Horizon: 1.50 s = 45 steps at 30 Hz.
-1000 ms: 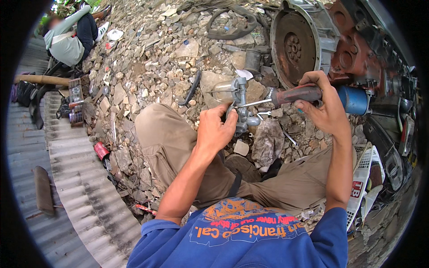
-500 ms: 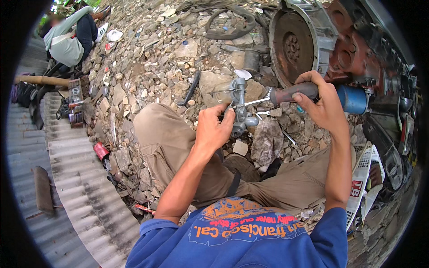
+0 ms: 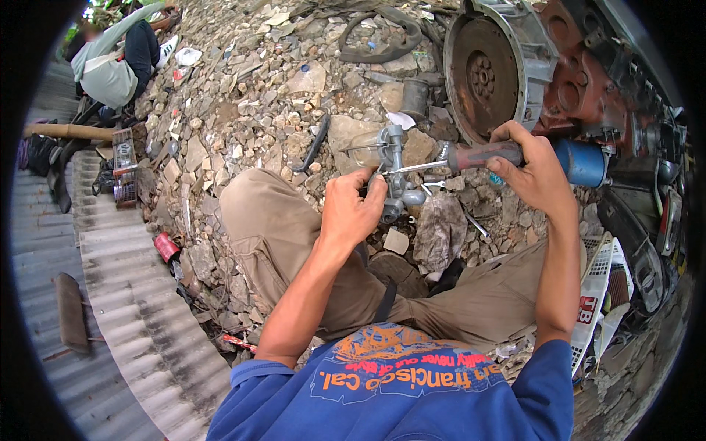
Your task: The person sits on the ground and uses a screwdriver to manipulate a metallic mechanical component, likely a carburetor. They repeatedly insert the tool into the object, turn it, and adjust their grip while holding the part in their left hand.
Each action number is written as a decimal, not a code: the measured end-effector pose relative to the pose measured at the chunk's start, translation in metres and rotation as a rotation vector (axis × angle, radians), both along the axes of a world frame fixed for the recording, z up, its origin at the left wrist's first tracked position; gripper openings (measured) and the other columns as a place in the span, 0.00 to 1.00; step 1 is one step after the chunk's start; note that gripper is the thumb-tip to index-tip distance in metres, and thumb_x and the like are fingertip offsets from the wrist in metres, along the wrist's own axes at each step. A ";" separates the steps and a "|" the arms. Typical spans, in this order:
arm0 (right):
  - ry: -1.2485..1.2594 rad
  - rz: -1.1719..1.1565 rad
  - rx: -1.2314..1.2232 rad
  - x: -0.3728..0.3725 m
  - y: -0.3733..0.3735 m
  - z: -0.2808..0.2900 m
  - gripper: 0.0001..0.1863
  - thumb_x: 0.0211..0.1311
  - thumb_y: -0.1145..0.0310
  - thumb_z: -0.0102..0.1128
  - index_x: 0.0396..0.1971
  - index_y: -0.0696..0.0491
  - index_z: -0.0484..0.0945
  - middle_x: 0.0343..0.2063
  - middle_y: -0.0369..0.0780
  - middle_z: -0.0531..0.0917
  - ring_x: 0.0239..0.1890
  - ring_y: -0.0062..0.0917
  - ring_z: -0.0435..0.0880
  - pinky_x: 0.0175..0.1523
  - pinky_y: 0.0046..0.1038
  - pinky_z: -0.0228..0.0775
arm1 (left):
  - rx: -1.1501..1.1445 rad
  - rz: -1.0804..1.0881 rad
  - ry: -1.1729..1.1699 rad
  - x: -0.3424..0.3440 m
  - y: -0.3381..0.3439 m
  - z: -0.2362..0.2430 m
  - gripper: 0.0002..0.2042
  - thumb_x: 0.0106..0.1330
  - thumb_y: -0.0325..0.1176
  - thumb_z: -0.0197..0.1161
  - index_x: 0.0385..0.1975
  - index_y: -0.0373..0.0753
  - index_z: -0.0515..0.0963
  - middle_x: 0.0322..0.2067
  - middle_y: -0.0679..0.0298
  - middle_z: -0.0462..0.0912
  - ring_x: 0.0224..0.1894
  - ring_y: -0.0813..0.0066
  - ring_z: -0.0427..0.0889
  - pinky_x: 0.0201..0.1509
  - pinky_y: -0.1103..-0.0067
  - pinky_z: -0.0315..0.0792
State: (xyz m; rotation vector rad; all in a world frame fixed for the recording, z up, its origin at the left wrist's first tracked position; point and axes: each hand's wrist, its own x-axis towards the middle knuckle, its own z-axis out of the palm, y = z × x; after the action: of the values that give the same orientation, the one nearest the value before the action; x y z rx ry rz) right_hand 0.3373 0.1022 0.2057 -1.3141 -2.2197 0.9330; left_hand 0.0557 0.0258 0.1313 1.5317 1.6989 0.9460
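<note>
My right hand is wrapped round the dark red and black handle of a screwdriver. Its metal shaft points left, with the tip at a grey cast-metal housing that carries a clear bowl. Thumb and fingertips of my left hand are pinched together beside the screwdriver tip, against the housing. A small thin dark piece shows at those fingertips, too small to name. Below the shaft, a small wrench lies on the stones, close to the housing.
Rubble covers the ground. To the right stand a round bell housing, a red engine block and a blue cylinder. A dirty rag and another wrench lie near my legs. Corrugated sheet runs along the left; another person sits far left.
The screwdriver handle and my right hand have shifted slightly, and the housing has tilted a little. My left hand stays pinched in nearly the same place.
</note>
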 end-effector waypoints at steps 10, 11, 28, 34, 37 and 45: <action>-0.071 0.016 -0.045 -0.001 0.001 0.007 0.22 0.61 0.66 0.70 0.48 0.58 0.69 0.29 0.43 0.81 0.30 0.23 0.77 0.38 0.25 0.71 | 0.009 0.020 -0.037 0.001 0.000 -0.004 0.12 0.62 0.32 0.59 0.29 0.25 0.78 0.19 0.42 0.76 0.19 0.54 0.78 0.29 0.66 0.71; -0.160 -0.004 -0.093 0.001 0.002 0.007 0.22 0.61 0.66 0.70 0.48 0.58 0.69 0.29 0.43 0.81 0.30 0.23 0.77 0.39 0.25 0.71 | -0.011 0.021 -0.050 0.001 0.000 -0.004 0.12 0.62 0.32 0.59 0.29 0.25 0.78 0.19 0.42 0.77 0.20 0.53 0.79 0.29 0.66 0.71; 0.143 0.072 0.087 -0.002 -0.001 -0.005 0.21 0.64 0.59 0.68 0.43 0.60 0.72 0.19 0.42 0.78 0.22 0.21 0.75 0.29 0.25 0.67 | 0.030 0.039 -0.024 0.004 0.000 -0.002 0.12 0.62 0.32 0.59 0.32 0.26 0.80 0.22 0.40 0.78 0.24 0.50 0.82 0.33 0.65 0.73; 0.061 0.049 0.095 -0.001 0.001 -0.012 0.22 0.64 0.54 0.66 0.40 0.60 0.74 0.18 0.42 0.78 0.21 0.20 0.76 0.26 0.26 0.66 | 0.011 0.033 0.008 0.002 -0.001 -0.002 0.12 0.62 0.31 0.59 0.38 0.28 0.81 0.22 0.42 0.79 0.22 0.56 0.81 0.31 0.68 0.72; 0.092 0.028 0.045 0.001 0.004 -0.014 0.21 0.65 0.55 0.65 0.41 0.59 0.74 0.20 0.40 0.79 0.23 0.18 0.77 0.26 0.24 0.66 | -0.005 0.041 0.019 -0.001 0.002 -0.004 0.12 0.63 0.30 0.59 0.40 0.28 0.82 0.22 0.43 0.80 0.22 0.62 0.82 0.31 0.69 0.72; 0.790 -0.216 -0.356 0.033 0.021 -0.019 0.14 0.66 0.64 0.60 0.46 0.54 0.74 0.32 0.38 0.81 0.26 0.17 0.74 0.29 0.20 0.67 | 0.036 0.082 -0.286 0.007 0.009 -0.011 0.16 0.66 0.33 0.58 0.42 0.23 0.80 0.20 0.62 0.80 0.26 0.83 0.74 0.30 0.77 0.69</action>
State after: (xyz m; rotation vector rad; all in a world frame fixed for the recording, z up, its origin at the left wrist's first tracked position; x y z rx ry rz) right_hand 0.3704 0.1227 0.1867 -1.0281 -1.3274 1.4829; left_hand 0.0624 0.0344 0.1207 1.2859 1.5553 1.1821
